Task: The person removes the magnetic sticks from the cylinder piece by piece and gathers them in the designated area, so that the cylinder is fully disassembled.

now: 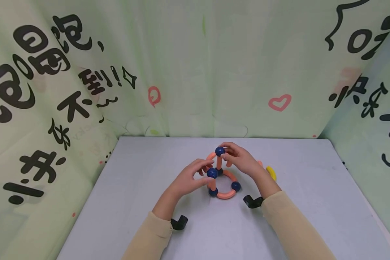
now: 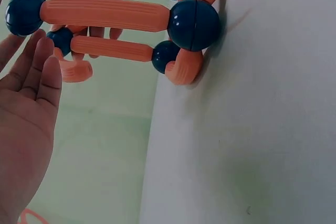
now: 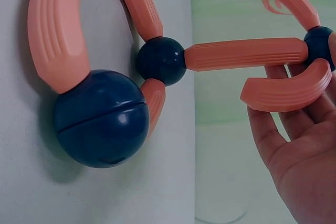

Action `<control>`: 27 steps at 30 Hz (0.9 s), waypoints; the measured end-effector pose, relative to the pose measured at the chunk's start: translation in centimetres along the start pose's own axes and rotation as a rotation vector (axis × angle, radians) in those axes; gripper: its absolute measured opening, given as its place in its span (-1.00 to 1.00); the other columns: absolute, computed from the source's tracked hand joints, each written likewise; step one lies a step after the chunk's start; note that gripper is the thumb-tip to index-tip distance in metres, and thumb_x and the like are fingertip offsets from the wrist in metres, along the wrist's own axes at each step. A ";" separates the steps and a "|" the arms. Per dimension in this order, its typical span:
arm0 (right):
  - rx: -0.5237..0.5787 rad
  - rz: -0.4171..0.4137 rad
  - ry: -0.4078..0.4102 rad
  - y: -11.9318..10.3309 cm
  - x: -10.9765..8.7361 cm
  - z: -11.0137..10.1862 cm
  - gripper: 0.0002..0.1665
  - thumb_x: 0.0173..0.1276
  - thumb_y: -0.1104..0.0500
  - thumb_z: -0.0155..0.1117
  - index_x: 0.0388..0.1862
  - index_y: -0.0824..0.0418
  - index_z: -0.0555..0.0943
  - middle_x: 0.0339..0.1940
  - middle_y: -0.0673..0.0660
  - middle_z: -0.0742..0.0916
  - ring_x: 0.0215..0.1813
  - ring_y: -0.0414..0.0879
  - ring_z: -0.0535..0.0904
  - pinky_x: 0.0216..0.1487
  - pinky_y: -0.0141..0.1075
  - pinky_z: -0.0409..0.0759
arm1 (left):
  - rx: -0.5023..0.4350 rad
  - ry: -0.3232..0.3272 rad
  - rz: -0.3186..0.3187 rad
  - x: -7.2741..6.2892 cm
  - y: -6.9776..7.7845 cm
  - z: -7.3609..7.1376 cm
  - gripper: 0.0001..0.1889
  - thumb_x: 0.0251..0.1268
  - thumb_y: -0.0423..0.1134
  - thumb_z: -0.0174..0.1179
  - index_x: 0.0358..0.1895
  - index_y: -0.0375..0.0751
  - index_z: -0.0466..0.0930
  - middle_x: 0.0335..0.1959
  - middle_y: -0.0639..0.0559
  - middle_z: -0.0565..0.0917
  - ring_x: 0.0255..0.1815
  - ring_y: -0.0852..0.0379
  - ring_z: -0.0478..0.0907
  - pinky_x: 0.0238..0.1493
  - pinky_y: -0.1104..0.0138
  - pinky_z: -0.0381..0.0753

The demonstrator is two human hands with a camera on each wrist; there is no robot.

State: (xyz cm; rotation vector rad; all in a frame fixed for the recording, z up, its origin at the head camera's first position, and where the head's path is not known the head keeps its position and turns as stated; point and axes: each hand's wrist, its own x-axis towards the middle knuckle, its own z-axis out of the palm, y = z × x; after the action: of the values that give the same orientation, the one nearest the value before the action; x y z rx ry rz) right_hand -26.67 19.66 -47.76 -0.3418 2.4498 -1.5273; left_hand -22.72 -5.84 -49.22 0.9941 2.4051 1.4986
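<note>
A toy frame of orange rods and blue balls stands on the table; its base is a ring of curved rods (image 1: 225,195) joined by balls. Two straight rods rise from it: a near rod (image 2: 105,14) and a far rod (image 3: 247,53), each topped by a ball. My left hand (image 1: 193,177) holds the near top ball (image 1: 212,173) between thumb and fingers. With my right hand (image 1: 238,157) I pinch the far top ball (image 1: 220,151). From that ball branch two curved rods, one (image 3: 283,90) lying against the right fingers.
A yellow curved piece (image 1: 271,173) lies right of the frame, partly behind the right forearm, with a bit of an orange piece (image 1: 260,163) beside it. Printed curtains stand behind the white table (image 1: 133,202) and at both sides. Black wrist cameras (image 1: 252,202) jut from both sleeves.
</note>
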 end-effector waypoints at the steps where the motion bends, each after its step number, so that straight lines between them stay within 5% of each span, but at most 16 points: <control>1: 0.001 0.001 0.002 0.0 0.0 0.0 -0.57 0.50 -0.13 0.12 0.29 -0.17 0.40 0.07 0.07 0.71 -0.17 0.09 0.59 0.17 0.14 0.48 | 0.001 -0.011 -0.020 0.0 0.0 0.1 -0.42 0.34 0.01 0.27 0.40 0.10 0.40 0.12 0.05 0.54 0.08 -0.07 0.49 0.11 0.05 0.57; 9: 0.010 -0.006 0.006 0.0 -0.2 0.0 -0.59 0.51 -0.10 0.12 0.29 -0.15 0.41 0.08 0.09 0.70 -0.18 0.11 0.59 0.16 0.16 0.49 | 0.035 -0.007 -0.054 0.2 0.0 0.7 -0.54 0.35 0.01 0.26 0.27 0.03 0.55 -0.03 0.13 0.60 -0.06 0.14 0.52 0.01 0.12 0.61; 18: 0.010 -0.013 0.001 0.1 0.0 0.0 -0.59 0.51 -0.10 0.11 0.28 -0.15 0.41 0.09 0.07 0.70 -0.19 0.11 0.60 0.12 0.07 0.52 | -0.019 -0.003 -0.063 0.3 -0.1 0.8 -0.54 0.31 0.03 0.26 0.25 0.03 0.58 0.02 0.13 0.64 0.00 0.21 0.58 0.22 -0.03 0.56; 27: 0.010 -0.026 -0.005 0.1 -0.1 0.0 -0.60 0.50 -0.13 0.11 0.27 -0.17 0.42 0.05 0.08 0.72 -0.21 0.10 0.61 0.14 0.14 0.51 | -0.004 0.007 -0.082 0.3 0.1 0.8 -0.53 0.30 0.08 0.25 0.25 0.12 0.57 0.03 0.18 0.63 0.03 0.24 0.57 0.25 0.09 0.57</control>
State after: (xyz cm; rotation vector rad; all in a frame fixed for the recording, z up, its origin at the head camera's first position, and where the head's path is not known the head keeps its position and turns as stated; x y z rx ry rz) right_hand -26.57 19.76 -47.85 -0.3766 2.4425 -1.5463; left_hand -22.51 -5.04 -49.45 0.8791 2.4152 1.4814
